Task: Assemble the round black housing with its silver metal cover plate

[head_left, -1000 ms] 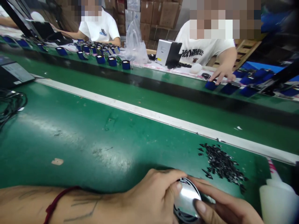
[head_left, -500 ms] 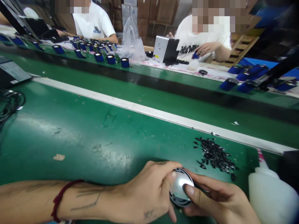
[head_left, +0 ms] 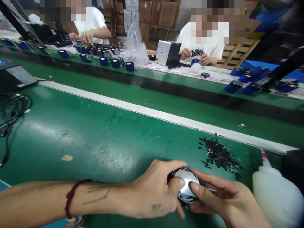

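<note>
While both hands pinch it at the green counter's (head_left: 99, 139) near edge, the round shiny silver disc (head_left: 186, 184) is half hidden: left hand (head_left: 154, 194) thumb and right hand (head_left: 228, 202) thumb cover its face; its black rim barely shows.

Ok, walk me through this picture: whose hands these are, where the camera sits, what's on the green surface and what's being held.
The camera is worn on a person's head, looking forward and down at their own hands. The left hand and right hand together hold a round shiny disc, thumbs pressed on its face. They work over a green bench. On it lie a heap of small black bits, a white squeeze bottle at the right and black cables at the left. Across the line, two other people handle small blue parts.
</note>
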Available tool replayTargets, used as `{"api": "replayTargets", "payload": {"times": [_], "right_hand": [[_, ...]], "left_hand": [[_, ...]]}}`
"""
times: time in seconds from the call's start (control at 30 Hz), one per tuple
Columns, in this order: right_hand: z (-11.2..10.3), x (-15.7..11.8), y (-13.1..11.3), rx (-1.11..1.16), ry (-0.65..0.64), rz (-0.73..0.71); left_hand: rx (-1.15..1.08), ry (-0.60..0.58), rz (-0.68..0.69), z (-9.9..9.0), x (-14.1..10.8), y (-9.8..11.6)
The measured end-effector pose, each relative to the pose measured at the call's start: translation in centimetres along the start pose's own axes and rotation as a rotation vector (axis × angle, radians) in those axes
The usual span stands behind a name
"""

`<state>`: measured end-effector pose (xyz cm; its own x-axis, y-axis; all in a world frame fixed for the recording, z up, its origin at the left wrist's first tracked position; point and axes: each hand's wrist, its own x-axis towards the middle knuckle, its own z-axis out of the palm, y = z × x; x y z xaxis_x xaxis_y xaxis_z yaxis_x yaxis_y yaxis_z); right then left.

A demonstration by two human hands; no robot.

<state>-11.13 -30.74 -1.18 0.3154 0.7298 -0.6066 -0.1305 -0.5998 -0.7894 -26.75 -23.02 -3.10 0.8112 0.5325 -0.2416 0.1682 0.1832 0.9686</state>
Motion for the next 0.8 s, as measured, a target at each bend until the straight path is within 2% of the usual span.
{"api": "replayTargets", "payload": {"times": [0.13,0.3,0.5,0.6,0.8], "right_hand": [[-0.2,0.1,0.0,0.025,-0.074,-0.026],[-0.4,0.1,-0.1,0.098,-0.152,-0.068],[-0.8,0.6,0.3,0.091,-0.18,-0.05],[-1.0,1.1,0.8,0.093,-0.177,-0.014],[-0.6,1.1,1.0,0.102,-0.12,-0.04]], "left_hand": [[-0.05,0.01,0.031,0.0,0.1,0.0],[-0.23,-0.134,0.021,-0.9,0.3,0.4],[-0.293,-0.018,-0.057,-0.7,0.7,0.2],[-0.324,-0.005,-0.06,-0.5,0.8,0.0],[-0.202,0.071,-0.026,0.2,0.6,0.0]]}}
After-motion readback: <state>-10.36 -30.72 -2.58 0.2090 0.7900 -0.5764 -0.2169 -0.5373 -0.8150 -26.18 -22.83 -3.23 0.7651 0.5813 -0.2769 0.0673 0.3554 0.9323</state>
